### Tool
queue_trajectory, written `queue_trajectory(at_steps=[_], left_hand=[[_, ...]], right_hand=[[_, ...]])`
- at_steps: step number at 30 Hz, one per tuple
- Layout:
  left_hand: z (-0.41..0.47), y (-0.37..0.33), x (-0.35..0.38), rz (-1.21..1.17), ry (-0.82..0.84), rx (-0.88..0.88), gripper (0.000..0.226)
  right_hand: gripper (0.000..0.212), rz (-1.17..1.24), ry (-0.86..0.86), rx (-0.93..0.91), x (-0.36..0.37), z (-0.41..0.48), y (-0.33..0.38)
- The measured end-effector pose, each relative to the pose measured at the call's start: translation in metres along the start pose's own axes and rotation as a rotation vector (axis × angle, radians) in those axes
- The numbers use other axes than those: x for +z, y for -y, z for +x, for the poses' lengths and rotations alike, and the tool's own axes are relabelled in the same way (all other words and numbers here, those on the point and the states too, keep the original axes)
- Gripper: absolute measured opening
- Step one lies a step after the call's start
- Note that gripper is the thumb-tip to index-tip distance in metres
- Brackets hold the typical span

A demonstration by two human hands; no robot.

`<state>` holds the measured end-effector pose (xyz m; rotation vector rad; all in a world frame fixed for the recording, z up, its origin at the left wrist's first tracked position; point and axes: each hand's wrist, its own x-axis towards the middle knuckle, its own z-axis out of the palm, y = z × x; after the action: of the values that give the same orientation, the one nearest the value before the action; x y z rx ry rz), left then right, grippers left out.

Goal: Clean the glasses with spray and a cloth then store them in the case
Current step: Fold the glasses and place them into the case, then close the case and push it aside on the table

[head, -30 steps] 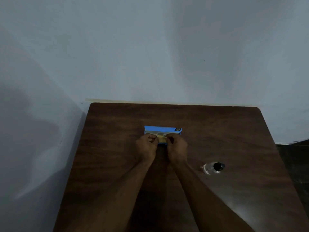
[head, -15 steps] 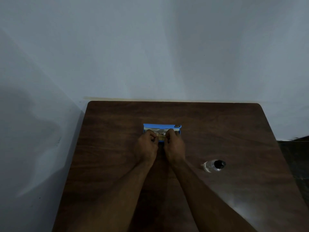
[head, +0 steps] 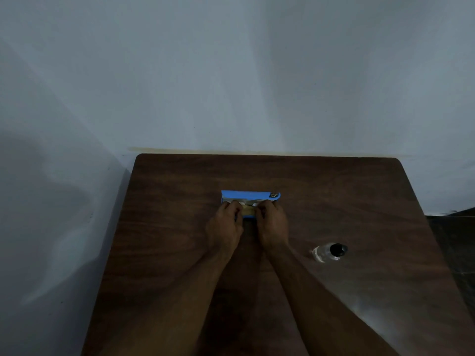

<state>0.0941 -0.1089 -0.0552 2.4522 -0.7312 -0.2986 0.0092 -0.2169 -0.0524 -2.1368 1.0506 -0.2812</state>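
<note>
Both hands meet near the middle of the table (head: 164, 227), knuckles up and fingers curled. The left hand (head: 226, 227) and the right hand (head: 273, 226) lie side by side with only a narrow gap between them. In that gap sits a small yellowish cloth (head: 248, 214). The left fingers (head: 232, 205) pinch its left edge and the right fingers (head: 264, 205) pinch its right edge, so each hand is clenched on the cloth rather than relaxed.

Just beyond the fingertips, touching or nearly touching them, lies the blue case (head: 246, 195), long side across, with a small dark emblem at its right end. Between the fingertips and the blue strip a few pale, shiny spots show – most likely the lenses of the glasses (head: 245, 203), lying in the case's mouth. They are too small and dim to be certain, or to tell how far in they sit.

Well to the right of the right fingers, and nearer the person than the fingertips, a clear spray bottle (head: 329, 251) with a black cap rests on the wood – apart from both hands. Far beyond the fingers, a pale wall (head: 231, 86) stands behind the table's back edge.
</note>
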Motion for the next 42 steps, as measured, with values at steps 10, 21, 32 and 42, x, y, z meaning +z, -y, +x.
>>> queue_trajectory(at_steps=[10, 21, 32, 42], left_hand=[[-0.013, 0.006, -0.003, -0.221, -0.111, 0.003, 0.016], [0.019, 0.004, -0.034, -0.801, -0.027, -0.674, 0.048], [0.015, 0.027, -0.026, -0.713, 0.114, -0.412, 0.046], [0.011, 0.043, -0.016, -0.651, 0.088, -0.216, 0.046]], right_hand=[[0.008, 0.291, -0.292, 0.242, -0.017, -0.010, 0.005], [0.056, 0.489, -0.244, 0.455, -0.023, 0.021, -0.003], [0.017, 0.606, -0.191, 0.413, -0.011, 0.014, -0.021], [0.036, 0.578, -0.189, 0.280, -0.001, 0.007, -0.039]])
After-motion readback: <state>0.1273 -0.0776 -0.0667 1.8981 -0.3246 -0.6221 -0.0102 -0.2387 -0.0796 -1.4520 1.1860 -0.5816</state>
